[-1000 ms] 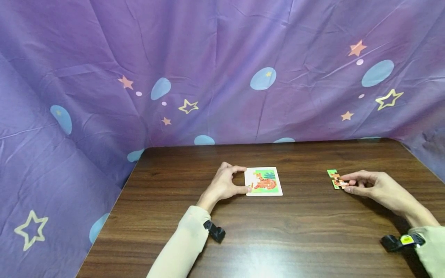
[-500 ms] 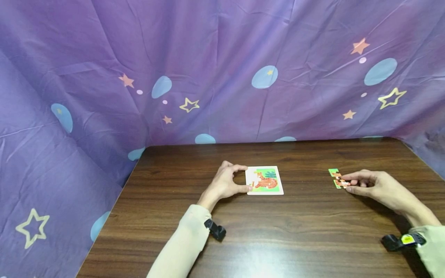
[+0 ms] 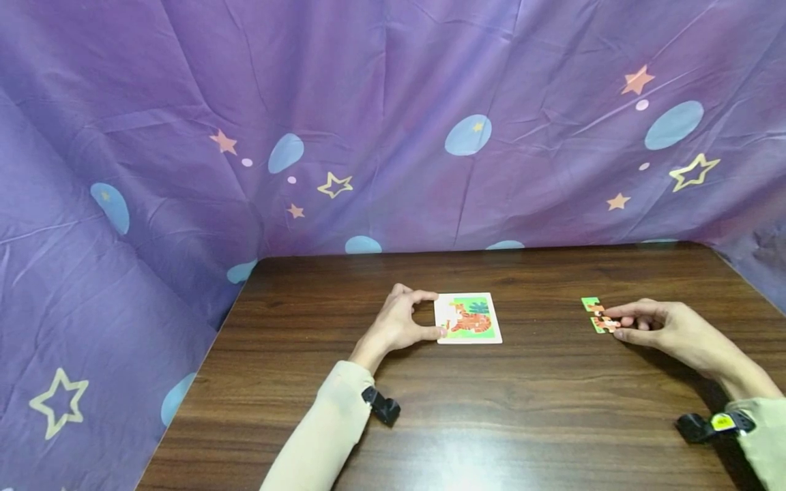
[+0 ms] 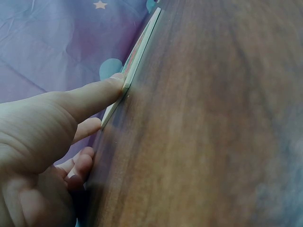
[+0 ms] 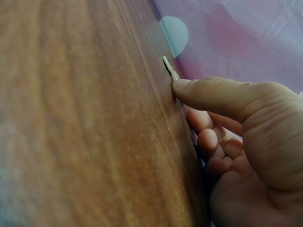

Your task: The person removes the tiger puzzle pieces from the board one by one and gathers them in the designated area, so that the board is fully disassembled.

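A square tiger jigsaw puzzle in a white frame lies flat on the table. My left hand grips its left side, thumb at the near corner and index finger at the far corner. In the left wrist view the thumb presses the edge of the puzzle. To the right, my right hand pinches a small orange-and-green puzzle piece between thumb and index finger. Just behind it lies a second green-and-orange puzzle piece, close to the index fingertip. In the right wrist view my thumb covers part of the piece.
The dark wooden table extends around both hands. Its back edge meets a purple curtain with stars and blue ovals, which also hangs at the left. Black wrist cameras sit on both wrists.
The head view has shifted very slightly. Both hands keep nearly the same pose, and the puzzle and pieces show no clear movement on the table.
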Action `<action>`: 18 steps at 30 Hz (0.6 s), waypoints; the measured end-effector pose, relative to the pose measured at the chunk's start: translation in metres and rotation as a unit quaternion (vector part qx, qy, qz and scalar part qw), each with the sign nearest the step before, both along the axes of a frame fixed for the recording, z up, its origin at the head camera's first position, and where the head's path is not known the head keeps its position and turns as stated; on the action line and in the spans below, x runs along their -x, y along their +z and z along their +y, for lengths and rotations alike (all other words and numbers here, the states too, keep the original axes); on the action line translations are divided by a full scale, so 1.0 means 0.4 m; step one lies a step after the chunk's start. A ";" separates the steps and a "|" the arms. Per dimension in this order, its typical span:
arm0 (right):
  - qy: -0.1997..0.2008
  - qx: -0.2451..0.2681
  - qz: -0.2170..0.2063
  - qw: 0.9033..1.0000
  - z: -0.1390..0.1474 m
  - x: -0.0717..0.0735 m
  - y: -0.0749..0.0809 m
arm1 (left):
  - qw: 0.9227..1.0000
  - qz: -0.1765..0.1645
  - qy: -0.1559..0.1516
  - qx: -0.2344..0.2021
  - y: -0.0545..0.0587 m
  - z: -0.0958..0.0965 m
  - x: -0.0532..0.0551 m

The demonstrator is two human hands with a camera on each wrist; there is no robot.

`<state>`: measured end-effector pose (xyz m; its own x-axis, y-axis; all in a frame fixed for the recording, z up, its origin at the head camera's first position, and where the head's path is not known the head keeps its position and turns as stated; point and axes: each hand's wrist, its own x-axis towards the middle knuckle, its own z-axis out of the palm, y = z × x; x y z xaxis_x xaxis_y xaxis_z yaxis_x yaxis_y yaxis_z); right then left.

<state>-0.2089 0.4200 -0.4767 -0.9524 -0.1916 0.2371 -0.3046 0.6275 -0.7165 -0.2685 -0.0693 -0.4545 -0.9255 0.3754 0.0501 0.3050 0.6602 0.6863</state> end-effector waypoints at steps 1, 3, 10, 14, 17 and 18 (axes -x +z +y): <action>-0.002 -0.001 -0.001 1.000 0.000 0.000 0.000 | 1.000 -0.001 0.000 0.000 -0.001 0.000 0.000; -0.006 -0.005 -0.002 1.000 0.001 0.000 0.001 | 1.000 0.004 0.001 -0.004 -0.012 -0.001 0.006; -0.012 -0.017 0.000 1.000 0.000 0.002 0.004 | 1.000 0.010 -0.001 -0.005 -0.012 -0.003 0.005; -0.010 -0.015 0.000 1.000 0.000 0.002 0.004 | 1.000 0.005 -0.002 -0.009 -0.005 -0.003 0.002; -0.012 -0.013 -0.001 1.000 0.000 0.000 0.004 | 1.000 0.011 -0.001 -0.006 -0.017 -0.002 0.009; -0.013 -0.013 -0.002 1.000 0.000 -0.001 0.005 | 1.000 0.018 0.000 -0.003 -0.025 -0.001 0.013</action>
